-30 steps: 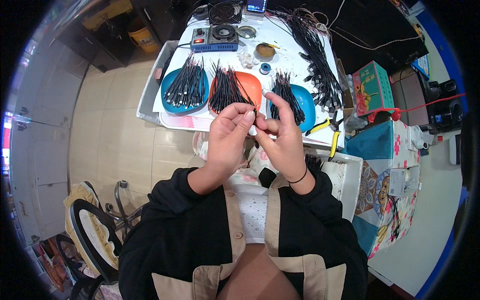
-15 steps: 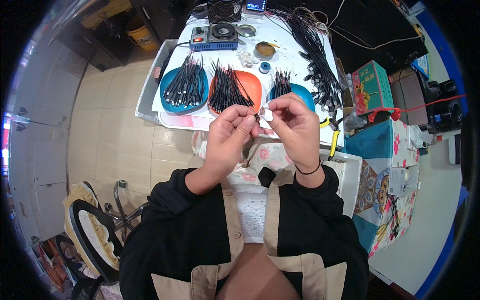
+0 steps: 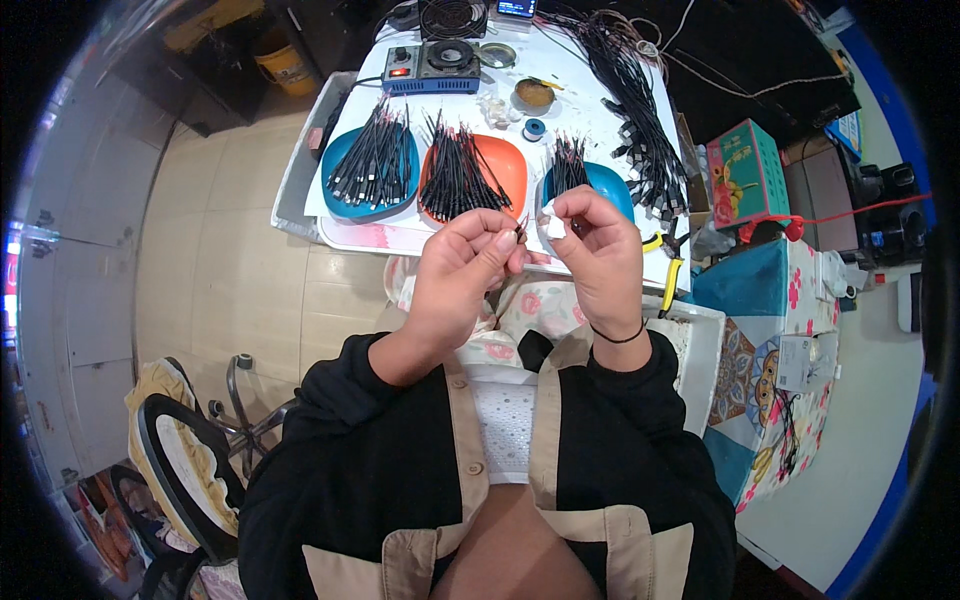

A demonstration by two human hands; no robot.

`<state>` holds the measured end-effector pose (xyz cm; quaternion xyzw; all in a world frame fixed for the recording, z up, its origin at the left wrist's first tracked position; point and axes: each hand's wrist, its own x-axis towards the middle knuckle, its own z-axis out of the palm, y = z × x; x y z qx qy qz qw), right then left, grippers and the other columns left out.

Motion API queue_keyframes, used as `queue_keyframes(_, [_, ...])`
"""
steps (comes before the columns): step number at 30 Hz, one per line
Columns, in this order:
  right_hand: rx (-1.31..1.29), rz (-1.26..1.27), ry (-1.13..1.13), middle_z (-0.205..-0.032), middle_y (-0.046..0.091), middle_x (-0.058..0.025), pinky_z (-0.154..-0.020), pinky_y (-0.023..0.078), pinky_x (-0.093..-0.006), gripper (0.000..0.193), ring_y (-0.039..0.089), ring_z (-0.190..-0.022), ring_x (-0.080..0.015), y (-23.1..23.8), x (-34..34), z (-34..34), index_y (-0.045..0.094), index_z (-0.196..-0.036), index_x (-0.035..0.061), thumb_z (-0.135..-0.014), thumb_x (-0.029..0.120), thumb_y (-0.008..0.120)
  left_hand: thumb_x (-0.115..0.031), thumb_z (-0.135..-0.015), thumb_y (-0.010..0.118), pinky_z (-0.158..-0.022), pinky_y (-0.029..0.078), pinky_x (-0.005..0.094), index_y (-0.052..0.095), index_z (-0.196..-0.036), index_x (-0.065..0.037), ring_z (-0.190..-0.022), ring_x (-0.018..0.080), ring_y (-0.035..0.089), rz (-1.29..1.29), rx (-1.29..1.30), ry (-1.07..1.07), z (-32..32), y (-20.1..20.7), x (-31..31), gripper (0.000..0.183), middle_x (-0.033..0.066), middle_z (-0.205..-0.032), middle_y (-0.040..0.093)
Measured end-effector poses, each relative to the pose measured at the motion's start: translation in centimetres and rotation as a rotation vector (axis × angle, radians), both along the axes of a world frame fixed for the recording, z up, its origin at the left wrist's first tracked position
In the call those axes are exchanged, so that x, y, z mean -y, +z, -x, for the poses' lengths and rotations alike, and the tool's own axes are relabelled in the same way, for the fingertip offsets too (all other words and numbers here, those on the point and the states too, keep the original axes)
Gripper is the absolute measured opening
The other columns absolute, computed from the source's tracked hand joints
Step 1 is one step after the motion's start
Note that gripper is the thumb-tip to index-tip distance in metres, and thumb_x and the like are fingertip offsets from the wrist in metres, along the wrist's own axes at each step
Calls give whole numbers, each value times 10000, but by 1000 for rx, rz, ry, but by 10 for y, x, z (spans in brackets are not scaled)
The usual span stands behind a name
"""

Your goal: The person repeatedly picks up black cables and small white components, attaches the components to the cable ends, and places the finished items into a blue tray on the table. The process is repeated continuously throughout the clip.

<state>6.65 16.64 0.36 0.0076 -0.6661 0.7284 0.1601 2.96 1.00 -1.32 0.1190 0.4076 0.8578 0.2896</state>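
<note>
My left hand (image 3: 462,275) pinches a thin dark cable end (image 3: 521,229) between thumb and fingers; fine wires stick up from it, and the rest of the cable is hidden by the hand. Just to its right, my right hand (image 3: 603,245) grips a small crumpled white wad (image 3: 553,226), perhaps tissue, apart from the wires. Both hands are over the near edge of the white table. Beyond them, short black cables (image 3: 458,172) lie heaped on an orange plate (image 3: 512,160). More black cables fill the left blue plate (image 3: 411,188) and part of the right blue plate (image 3: 612,187).
At the back stand a blue heating device (image 3: 430,85), a tin of brown paste (image 3: 535,95) and a solder spool (image 3: 534,130). A bundle of long black cables (image 3: 640,120) runs down the right side. Yellow-handled pliers (image 3: 671,285) lie at the right edge, near a green box (image 3: 745,170).
My right hand has drawn slightly right, taking the white wad off the wire ends. My left hand stays nearly in place with the cable.
</note>
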Motion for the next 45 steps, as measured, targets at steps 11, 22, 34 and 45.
queue_keyframes(11, [152, 169, 52, -889, 588, -19, -703, 455, -205, 151, 552, -767, -58, -6, 1, -4, 612, -995, -12, -854, 28, 647, -87, -952, 524, -515, 299, 165, 551, -1049, 12, -590, 30, 414, 53, -3, -17, -1, 0, -1, 142, 36, -768, 584])
queue_keyframes(22, [244, 465, 225, -994, 583, -34, -809, 465, -227, 234, 569, -890, -97, -13, -1, -7, 522, -1104, -1, -878, 16, 581, -72, -942, 530, -527, 312, 166, 552, -1030, 18, -603, 33, 432, -51, 106, -135, 0, -4, -1, 128, 42, -766, 590])
queue_keyframes(34, [458, 541, 334, -848, 604, -16, -612, 412, -173, 136, 509, -653, -48, -26, -37, -8, 559, -981, 22, -897, 120, 603, -35, -910, 584, -598, 457, 210, 612, -1098, 48, -660, 90, 589, 459, -697, -25, 2, -11, -10, 207, 95, -853, 672])
queue_keyframes(45, [273, -234, -193, -807, 601, -17, -631, 449, -226, 171, 560, -702, -81, -56, -78, 17, 610, -1011, 20, -863, 106, 626, -83, -953, 537, -586, 410, 178, 603, -1035, 42, -670, 55, 543, 231, -117, -178, 23, -25, -25, 164, 52, -786, 630])
